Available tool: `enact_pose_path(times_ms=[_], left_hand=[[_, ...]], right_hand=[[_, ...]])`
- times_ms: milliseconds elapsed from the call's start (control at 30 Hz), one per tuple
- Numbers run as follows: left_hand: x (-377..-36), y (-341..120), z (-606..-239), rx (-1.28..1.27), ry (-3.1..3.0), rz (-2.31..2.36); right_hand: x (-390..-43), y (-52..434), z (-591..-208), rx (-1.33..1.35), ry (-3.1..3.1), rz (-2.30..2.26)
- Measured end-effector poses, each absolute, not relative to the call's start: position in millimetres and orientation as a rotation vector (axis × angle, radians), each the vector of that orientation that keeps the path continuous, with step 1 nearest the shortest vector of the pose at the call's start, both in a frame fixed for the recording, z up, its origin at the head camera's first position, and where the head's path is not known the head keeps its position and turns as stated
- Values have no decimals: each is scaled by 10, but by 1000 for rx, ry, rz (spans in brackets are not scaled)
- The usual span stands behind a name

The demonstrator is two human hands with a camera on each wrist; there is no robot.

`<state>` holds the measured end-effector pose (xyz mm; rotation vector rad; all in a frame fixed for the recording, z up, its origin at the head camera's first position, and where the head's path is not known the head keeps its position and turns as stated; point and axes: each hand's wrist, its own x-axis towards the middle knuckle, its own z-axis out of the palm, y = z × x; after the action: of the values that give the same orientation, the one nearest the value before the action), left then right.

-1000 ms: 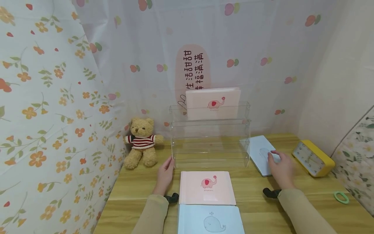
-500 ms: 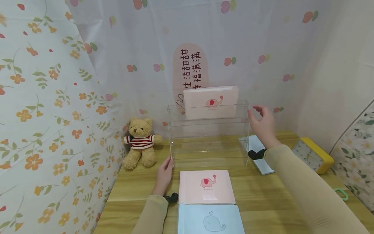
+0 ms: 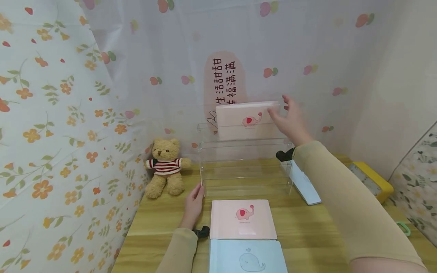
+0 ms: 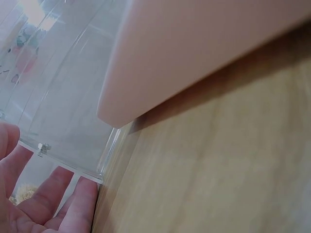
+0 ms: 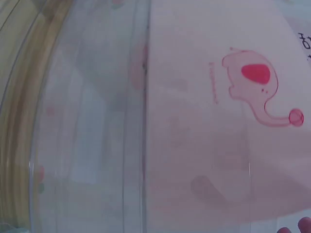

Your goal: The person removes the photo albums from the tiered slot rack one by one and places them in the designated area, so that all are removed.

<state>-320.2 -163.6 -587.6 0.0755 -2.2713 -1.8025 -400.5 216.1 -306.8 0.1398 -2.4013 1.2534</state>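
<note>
You face a wooden table (image 3: 307,227) in a corner: floral cloth (image 3: 51,132) left, fruit-print curtain (image 3: 307,49) behind, evenly lit.

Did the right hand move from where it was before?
Yes. The right hand went up and back from the table to the pink book standing in the clear rack.

Home nook: teddy bear (image 3: 166,165), floral drapes (image 3: 51,125)

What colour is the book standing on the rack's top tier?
Pale pink book with a pink elephant; the head view shows it best.
</note>
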Motion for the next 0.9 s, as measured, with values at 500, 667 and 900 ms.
enact_pose_path(times_ms=[500,667,900], left_hand=[[-3214,-1681,-5894,89,-2282,-1803],[-3207,-1680,-5866,86,-2284,-1797],[-3207,-1670,-5868,91,-2284,-1761]], right_hand=[[-4141,1878,-3060,96,-2376,1311],[-4171,1862,-3033,52,-2383,1358],[-4210,1783,-3036,-35,-2337,1437]])
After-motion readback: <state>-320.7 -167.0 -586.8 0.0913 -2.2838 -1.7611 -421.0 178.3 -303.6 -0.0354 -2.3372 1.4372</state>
